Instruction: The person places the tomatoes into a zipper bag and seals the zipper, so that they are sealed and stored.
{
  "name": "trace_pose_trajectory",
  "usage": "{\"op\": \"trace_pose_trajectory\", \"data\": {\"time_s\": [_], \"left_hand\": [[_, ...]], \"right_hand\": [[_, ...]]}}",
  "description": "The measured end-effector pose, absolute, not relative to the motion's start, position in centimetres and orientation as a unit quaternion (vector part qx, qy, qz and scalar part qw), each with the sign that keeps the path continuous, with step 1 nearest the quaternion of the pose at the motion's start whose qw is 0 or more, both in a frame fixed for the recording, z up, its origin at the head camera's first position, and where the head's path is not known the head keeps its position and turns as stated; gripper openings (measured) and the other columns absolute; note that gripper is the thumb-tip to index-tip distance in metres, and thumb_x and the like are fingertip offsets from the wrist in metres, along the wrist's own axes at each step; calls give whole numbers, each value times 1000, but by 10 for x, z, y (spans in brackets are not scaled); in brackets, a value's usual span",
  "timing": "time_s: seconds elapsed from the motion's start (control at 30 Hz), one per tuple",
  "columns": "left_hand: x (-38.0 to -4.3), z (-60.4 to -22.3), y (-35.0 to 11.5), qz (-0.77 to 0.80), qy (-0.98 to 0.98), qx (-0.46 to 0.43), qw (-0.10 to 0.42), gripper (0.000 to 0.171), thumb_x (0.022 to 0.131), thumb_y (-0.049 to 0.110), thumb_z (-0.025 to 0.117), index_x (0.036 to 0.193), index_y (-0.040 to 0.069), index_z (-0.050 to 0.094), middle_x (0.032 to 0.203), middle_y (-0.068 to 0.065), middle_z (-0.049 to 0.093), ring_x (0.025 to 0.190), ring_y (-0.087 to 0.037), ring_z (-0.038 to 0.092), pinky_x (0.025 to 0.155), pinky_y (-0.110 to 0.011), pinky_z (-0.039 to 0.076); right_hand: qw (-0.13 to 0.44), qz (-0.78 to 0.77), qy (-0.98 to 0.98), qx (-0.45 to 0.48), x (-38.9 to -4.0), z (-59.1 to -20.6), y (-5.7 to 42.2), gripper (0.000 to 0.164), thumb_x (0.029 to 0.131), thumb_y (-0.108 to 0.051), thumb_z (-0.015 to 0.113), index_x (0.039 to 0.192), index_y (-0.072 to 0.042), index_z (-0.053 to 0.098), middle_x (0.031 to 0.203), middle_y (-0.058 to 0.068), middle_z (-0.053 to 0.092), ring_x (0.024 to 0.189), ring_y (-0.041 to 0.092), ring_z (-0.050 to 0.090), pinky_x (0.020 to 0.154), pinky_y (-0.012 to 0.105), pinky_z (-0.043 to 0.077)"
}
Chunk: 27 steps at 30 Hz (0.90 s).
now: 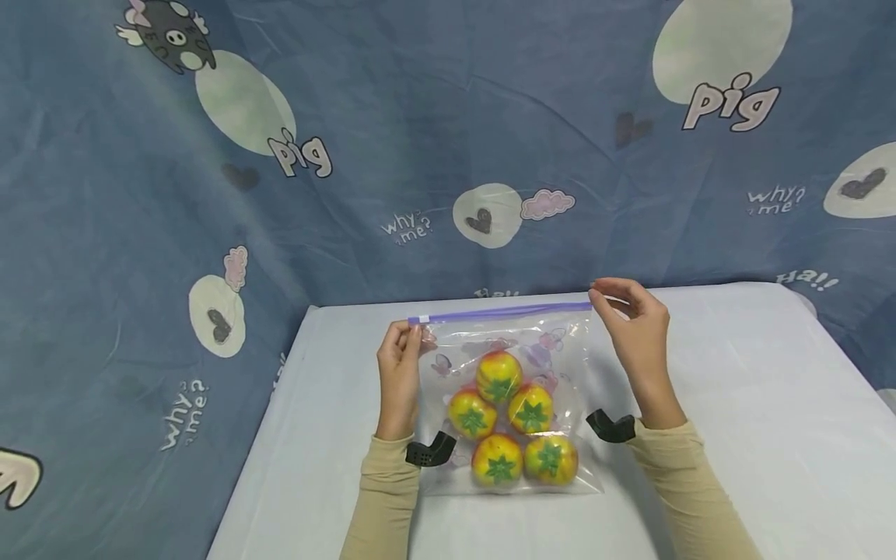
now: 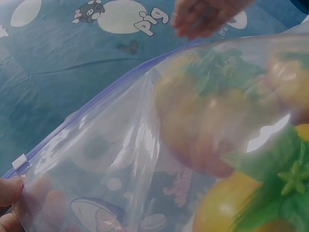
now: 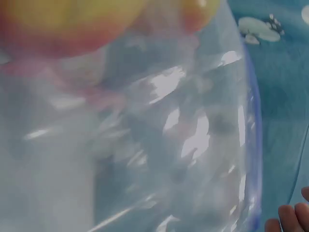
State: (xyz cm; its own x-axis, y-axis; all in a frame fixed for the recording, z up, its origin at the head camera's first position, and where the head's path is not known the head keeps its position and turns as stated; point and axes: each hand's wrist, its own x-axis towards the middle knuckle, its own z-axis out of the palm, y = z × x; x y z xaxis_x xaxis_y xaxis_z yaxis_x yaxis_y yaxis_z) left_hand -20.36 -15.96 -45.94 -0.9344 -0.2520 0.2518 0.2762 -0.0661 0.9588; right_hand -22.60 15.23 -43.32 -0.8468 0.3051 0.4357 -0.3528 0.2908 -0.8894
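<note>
A clear zip bag [image 1: 434,389] with a purple zip strip [image 1: 504,313] stands out in front of me, its zip edge at the top. Inside lie several yellow-and-red, persimmon-like fruits [image 1: 499,376] with green leafy tops. My left hand [image 1: 399,381] pinches the upper left corner of the bag, beside the white slider [image 2: 20,161]. At the opposite corner is my right hand [image 1: 638,334], thumb and fingers close to the strip's end. In the right wrist view, its fingers [image 3: 289,218] appear slightly apart from the purple edge, with no grip visible.
The bag is over a white-covered table [image 1: 329,404]. Behind the table hangs a blue patterned cloth [image 1: 420,140], which also covers the left side. A black camera mount sits on each wrist, the left one [image 1: 430,451] overlapping the bag's edge.
</note>
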Motion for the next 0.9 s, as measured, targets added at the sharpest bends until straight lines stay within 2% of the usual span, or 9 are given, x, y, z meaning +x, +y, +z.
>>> {"op": "trace_pose_trajectory", "data": {"time_s": [0.13,0.23,0.47,0.9], "left_hand": [[-202,-457,-161,-722,-667,-9,184,22,108,16,52,111,-5,59,90,-2,67,82,-12,67,88,-26,57],[-202,-457,-160,-722,-667,-7,184,22,108,16,52,111,-5,59,91,-2,68,83,-12,67,88,-26,57],[-202,-455,-159,-725,-663,-8,187,19,108,11,52,110,-6,59,89,-1,67,83,-10,67,85,-26,58],[-200,-454,-156,-729,-657,-22,188,19,107,9,52,110,-9,58,87,0,66,81,-9,67,86,-24,56]], "right_hand": [[247,566,-781,98,-232,-414,141,18,95,-16,75,111,-6,77,110,13,77,97,-5,68,91,13,53],[195,533,-808,159,-236,-398,132,16,97,-19,73,109,-10,78,109,10,78,96,-2,69,91,16,54],[92,469,-835,273,-246,-366,101,14,96,-21,74,108,-15,78,107,3,78,98,17,75,90,37,60],[-40,359,-829,427,-268,-331,40,13,96,-13,72,107,-9,80,106,5,80,97,18,76,90,35,61]]}}
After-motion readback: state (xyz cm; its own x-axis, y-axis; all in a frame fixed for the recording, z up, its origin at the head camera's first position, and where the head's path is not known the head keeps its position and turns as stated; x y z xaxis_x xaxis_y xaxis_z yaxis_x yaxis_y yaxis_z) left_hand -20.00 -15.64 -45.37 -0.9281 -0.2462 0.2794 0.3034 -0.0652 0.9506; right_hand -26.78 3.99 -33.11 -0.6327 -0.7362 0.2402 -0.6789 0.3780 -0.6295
